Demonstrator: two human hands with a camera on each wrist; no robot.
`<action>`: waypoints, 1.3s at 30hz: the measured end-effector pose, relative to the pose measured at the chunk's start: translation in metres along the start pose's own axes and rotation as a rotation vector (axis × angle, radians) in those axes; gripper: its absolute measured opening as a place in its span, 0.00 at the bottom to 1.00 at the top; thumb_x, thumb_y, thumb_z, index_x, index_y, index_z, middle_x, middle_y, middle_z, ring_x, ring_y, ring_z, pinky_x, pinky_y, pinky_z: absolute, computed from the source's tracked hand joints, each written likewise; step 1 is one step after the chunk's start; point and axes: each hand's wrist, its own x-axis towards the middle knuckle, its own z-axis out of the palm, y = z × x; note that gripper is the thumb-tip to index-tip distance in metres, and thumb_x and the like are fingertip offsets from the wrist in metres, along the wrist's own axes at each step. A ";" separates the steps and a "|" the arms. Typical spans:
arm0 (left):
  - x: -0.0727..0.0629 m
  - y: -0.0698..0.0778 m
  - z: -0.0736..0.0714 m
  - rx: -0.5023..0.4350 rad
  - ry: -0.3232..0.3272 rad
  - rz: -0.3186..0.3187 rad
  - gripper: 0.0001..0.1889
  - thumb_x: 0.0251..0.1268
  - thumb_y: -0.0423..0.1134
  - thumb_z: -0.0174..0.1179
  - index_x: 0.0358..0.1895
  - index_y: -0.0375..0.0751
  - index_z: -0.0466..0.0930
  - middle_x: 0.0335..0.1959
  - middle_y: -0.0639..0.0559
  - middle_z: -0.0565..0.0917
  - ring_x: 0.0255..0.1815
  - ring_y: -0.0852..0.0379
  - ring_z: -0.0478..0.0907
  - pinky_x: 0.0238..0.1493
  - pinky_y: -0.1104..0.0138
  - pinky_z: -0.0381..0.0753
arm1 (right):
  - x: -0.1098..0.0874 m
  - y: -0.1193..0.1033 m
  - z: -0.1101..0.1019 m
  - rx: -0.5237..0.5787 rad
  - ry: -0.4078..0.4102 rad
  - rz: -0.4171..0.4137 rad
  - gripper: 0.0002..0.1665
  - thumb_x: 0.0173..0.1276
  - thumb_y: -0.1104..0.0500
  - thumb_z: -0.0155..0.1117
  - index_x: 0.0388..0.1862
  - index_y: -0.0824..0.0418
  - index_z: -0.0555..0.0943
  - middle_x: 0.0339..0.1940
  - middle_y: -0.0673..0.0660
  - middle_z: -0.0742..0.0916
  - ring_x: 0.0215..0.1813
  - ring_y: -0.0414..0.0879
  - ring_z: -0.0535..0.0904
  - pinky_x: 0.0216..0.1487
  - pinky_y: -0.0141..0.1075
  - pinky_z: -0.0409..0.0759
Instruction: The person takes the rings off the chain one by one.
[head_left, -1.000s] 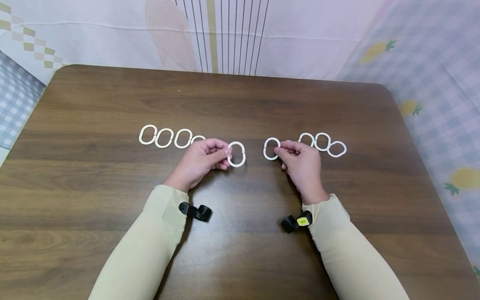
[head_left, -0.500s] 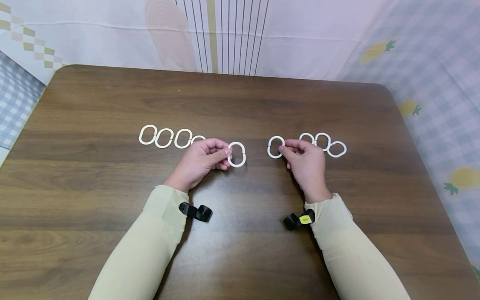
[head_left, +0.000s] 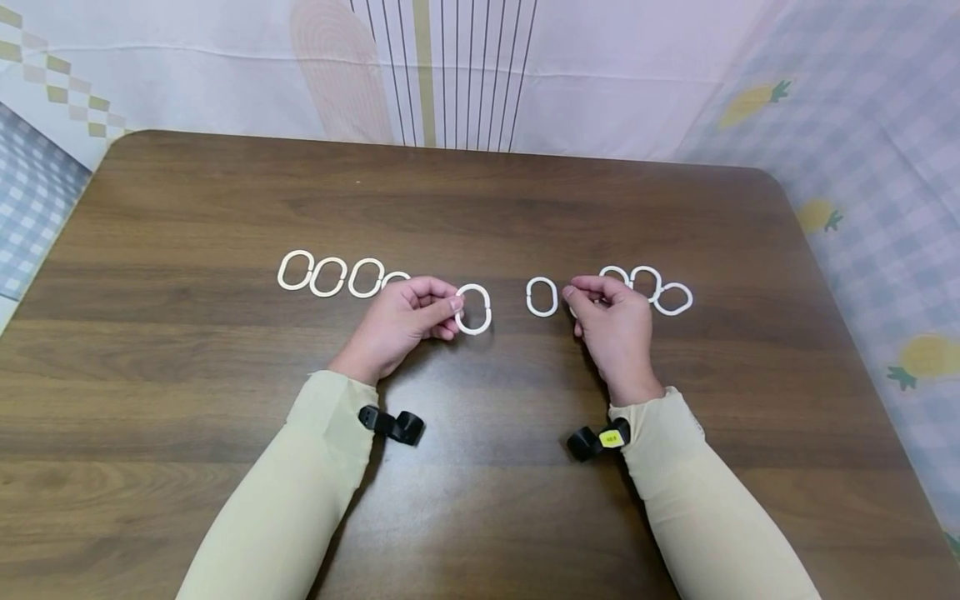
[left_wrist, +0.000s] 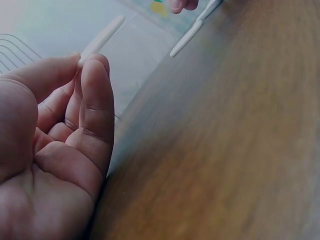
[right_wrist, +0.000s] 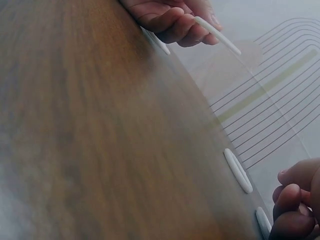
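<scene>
My left hand [head_left: 405, 321] pinches a white oval ring [head_left: 488, 309] between thumb and fingers, raised off the table. In the left wrist view that ring [left_wrist: 106, 39] is seen edge-on. Another white oval ring [head_left: 529, 297] lies flat on the table to the right of it. Just beside that one, my right hand [head_left: 617, 333] hovers with loosely bent fingers and nothing between them. The right wrist view shows a further ring [right_wrist: 263, 224] on the table close under the right fingers, partly hidden by them.
A row of several white rings [head_left: 325, 292] lies left of the left hand, the last partly covered by it. More rings [head_left: 674, 284] lie behind and right of the right hand. The brown wooden table [head_left: 480, 517] meets a patterned curtain [head_left: 600, 75] at its far edge.
The right hand has moved slightly right and let go of its oval ring, which now lies on the table a little to the left of the fingers. The left hand has kept still.
</scene>
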 end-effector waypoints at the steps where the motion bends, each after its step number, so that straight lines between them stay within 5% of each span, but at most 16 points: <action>1: 0.000 0.000 0.000 -0.001 0.001 0.002 0.12 0.71 0.27 0.59 0.49 0.17 0.75 0.27 0.49 0.83 0.27 0.60 0.80 0.32 0.70 0.84 | 0.000 0.000 0.000 0.002 0.003 -0.001 0.10 0.66 0.62 0.71 0.42 0.67 0.87 0.27 0.50 0.84 0.14 0.37 0.73 0.18 0.27 0.73; 7: 0.001 -0.002 -0.001 -0.002 0.003 0.022 0.12 0.71 0.26 0.59 0.49 0.16 0.76 0.28 0.47 0.83 0.26 0.60 0.80 0.31 0.70 0.83 | -0.003 0.001 0.002 0.094 0.021 -0.035 0.11 0.68 0.60 0.70 0.42 0.68 0.87 0.23 0.54 0.83 0.15 0.38 0.74 0.17 0.26 0.71; 15: 0.001 -0.003 0.000 -0.007 0.012 0.024 0.11 0.70 0.26 0.60 0.48 0.18 0.76 0.30 0.44 0.83 0.27 0.60 0.80 0.31 0.70 0.83 | -0.016 -0.003 0.012 0.183 -0.069 -0.179 0.11 0.67 0.63 0.71 0.42 0.71 0.86 0.20 0.67 0.83 0.17 0.42 0.76 0.18 0.28 0.73; 27: -0.001 0.004 -0.004 0.072 0.091 0.052 0.11 0.67 0.28 0.64 0.45 0.20 0.82 0.25 0.49 0.84 0.25 0.60 0.81 0.31 0.69 0.85 | -0.023 -0.004 0.020 0.212 -0.112 -0.196 0.10 0.66 0.65 0.71 0.41 0.72 0.86 0.22 0.70 0.82 0.17 0.44 0.76 0.17 0.28 0.73; 32: -0.001 0.011 -0.015 0.208 0.181 0.047 0.09 0.66 0.31 0.66 0.43 0.25 0.85 0.25 0.48 0.85 0.24 0.60 0.82 0.32 0.67 0.86 | -0.022 -0.001 0.019 0.209 -0.103 -0.183 0.08 0.66 0.64 0.72 0.39 0.70 0.87 0.19 0.64 0.82 0.16 0.44 0.75 0.17 0.29 0.73; 39: 0.003 0.029 -0.030 0.538 0.269 0.068 0.11 0.67 0.40 0.67 0.38 0.33 0.87 0.23 0.48 0.85 0.22 0.61 0.83 0.31 0.69 0.85 | -0.020 -0.003 0.018 0.223 -0.096 -0.180 0.07 0.66 0.64 0.71 0.36 0.70 0.86 0.14 0.52 0.81 0.15 0.42 0.74 0.16 0.30 0.72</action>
